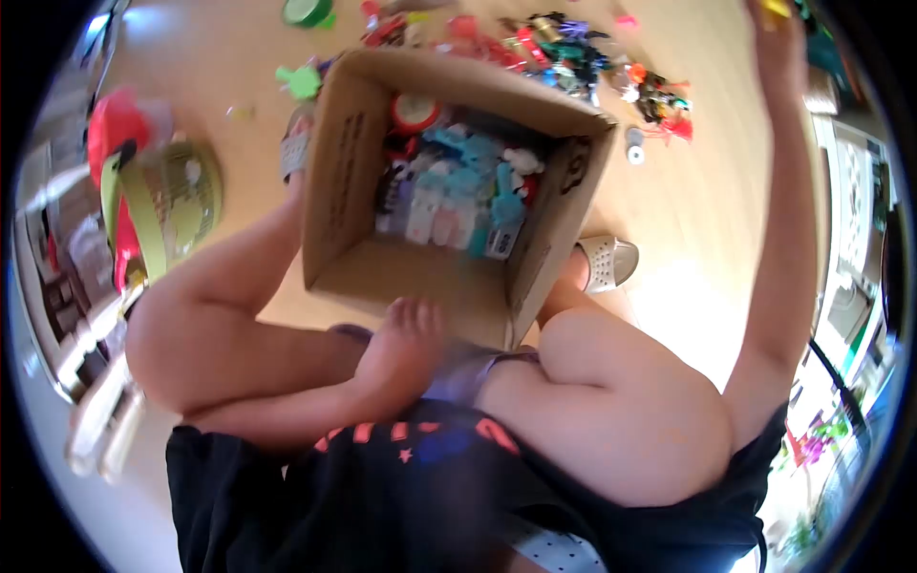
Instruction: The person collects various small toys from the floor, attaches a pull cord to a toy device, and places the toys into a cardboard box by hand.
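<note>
An open cardboard box (349, 181) stands between my bent legs, with small packs, light-blue plastic pieces (468, 153) and a red-rimmed roll of tape (415, 113) inside. My left hand (406, 339) is at the near wall of the box, its fingers together and hooked over the rim; it is slightly blurred. My right arm reaches far out to the upper right. At the top edge of the view, my right hand (778, 33) is partly cut off, with a small yellow object (776, 8) at its fingers. The object's kind does not show.
Beyond the box, a pile of colourful small items (573, 57) lies on the wooden floor, with a grey spool (635, 145) beside it. A green roll of tape (308, 10) and a bright green piece (301, 82) lie farther left. A yellow-green basket (181, 201) stands at left.
</note>
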Available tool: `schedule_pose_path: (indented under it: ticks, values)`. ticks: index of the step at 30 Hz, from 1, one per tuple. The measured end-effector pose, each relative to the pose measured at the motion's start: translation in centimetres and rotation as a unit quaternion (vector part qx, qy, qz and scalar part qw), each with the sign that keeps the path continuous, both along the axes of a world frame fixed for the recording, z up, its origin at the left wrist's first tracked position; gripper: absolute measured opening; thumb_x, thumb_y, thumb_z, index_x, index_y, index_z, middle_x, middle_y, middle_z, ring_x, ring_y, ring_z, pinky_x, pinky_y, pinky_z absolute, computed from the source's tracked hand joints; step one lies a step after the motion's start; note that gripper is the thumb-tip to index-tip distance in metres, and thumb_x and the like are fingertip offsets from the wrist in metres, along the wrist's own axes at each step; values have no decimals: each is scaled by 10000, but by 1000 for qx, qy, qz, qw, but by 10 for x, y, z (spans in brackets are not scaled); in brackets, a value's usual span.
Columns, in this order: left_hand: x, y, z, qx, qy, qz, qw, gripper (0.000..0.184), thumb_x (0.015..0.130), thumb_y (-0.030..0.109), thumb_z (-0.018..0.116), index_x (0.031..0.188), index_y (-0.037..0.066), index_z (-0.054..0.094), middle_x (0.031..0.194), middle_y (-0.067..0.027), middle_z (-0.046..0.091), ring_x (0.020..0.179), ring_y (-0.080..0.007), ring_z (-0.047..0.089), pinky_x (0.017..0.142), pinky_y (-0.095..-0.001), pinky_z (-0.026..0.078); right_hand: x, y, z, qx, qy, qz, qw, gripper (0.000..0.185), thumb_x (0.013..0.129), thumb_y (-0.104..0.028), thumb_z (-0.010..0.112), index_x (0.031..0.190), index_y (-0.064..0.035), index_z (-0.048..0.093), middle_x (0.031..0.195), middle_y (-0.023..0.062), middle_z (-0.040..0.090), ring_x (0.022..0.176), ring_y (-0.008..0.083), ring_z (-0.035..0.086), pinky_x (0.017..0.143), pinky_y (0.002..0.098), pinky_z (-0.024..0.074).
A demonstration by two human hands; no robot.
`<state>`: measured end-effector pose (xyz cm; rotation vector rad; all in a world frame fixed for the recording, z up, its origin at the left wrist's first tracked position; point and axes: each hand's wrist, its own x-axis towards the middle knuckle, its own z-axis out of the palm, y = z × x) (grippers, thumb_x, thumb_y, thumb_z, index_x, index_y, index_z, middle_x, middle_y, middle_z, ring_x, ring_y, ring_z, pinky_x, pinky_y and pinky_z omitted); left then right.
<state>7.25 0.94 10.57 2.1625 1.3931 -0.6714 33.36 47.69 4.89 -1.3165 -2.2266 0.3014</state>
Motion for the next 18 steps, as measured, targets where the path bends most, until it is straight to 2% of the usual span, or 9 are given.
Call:
schedule_pose_path:
  ticks: [4, 7, 10, 11, 12, 13, 15, 16, 18]
  values:
    - [22, -9, -4, 26, 57, -2, 998, 415, 862, 201, 501, 1164, -79, 554, 1173, -286, 604, 1090, -384, 606, 980, -480, 445, -58, -68, 134, -100, 126, 202, 966, 458, 869, -312, 697, 1187, -68, 476, 1029, 101, 627, 887, 222, 592, 799, 334, 465]
    - [36, -3, -11, -16, 85, 10, 996, 435, 865, 207, 503, 1180, -89, 552, 1142, -322, 607, 1064, -413, 619, 954, -518, 460, -104, -131, 165, -251, 149, 342, 893, 393, 874, -252, 682, 1159, -58, 494, 1025, 78, 618, 893, 175, 584, 789, 304, 463]
    - [57, 1, -22, -42, 140, 11, 989, 443, 857, 200, 511, 1178, -100, 567, 1127, -341, 607, 1050, -433, 623, 916, -542, 485, -153, -199, 115, -470, 167, 360, 788, 292, 869, -117, 646, 1146, -65, 569, 1050, 17, 622, 984, 93, 579, 827, 278, 473]
    - [70, -5, -35, -34, 176, 16, 984, 440, 851, 195, 515, 1169, -103, 576, 1121, -342, 609, 1047, -436, 624, 906, -545, 493, -166, -207, 99, -596, 79, 382, 702, 410, 864, -96, 640, 1249, -66, 502, 1151, 23, 568, 1061, 112, 546, 906, 270, 459]
    - [79, -9, -46, -25, 214, 19, 976, 437, 845, 189, 520, 1160, -105, 585, 1116, -342, 611, 1044, -439, 625, 895, -547, 501, -180, -217, 86, -544, -38, 425, 723, 332, 809, -51, 597, 1136, -58, 541, 1017, 36, 577, 933, 130, 554, 829, 264, 457]
    - [80, -9, -47, -12, 234, 9, 972, 425, 846, 183, 512, 1146, -107, 594, 1099, -338, 619, 1026, -438, 632, 875, -545, 515, -186, -228, 56, -481, -103, 471, 732, 277, 768, -68, 576, 1039, -17, 548, 889, 82, 559, 840, 167, 539, 774, 277, 450]
    - [82, -13, -49, 33, 287, -21, 957, 367, 843, 114, 516, 1116, -115, 602, 1055, -330, 638, 967, -427, 657, 832, -523, 548, -189, -251, 7, -531, -175, 425, 712, 285, 774, -141, 586, 1006, 25, 582, 873, 148, 588, 864, 218, 574, 802, 327, 469]
    - [83, -16, -51, 42, 292, -32, 955, 351, 835, 90, 524, 1110, -115, 602, 1053, -331, 638, 961, -424, 660, 824, -514, 553, -189, -258, -19, -541, -195, 410, 708, 289, 798, -208, 591, 974, 17, 635, 862, 165, 646, 803, 253, 616, 753, 357, 478]
    - [82, -18, -47, 60, 295, -52, 952, 321, 821, 40, 541, 1096, -114, 601, 1050, -332, 639, 950, -417, 665, 809, -495, 564, -199, -266, -67, -556, -248, 407, 680, 299, 814, -243, 576, 934, 18, 656, 830, 159, 663, 785, 246, 625, 733, 380, 483]
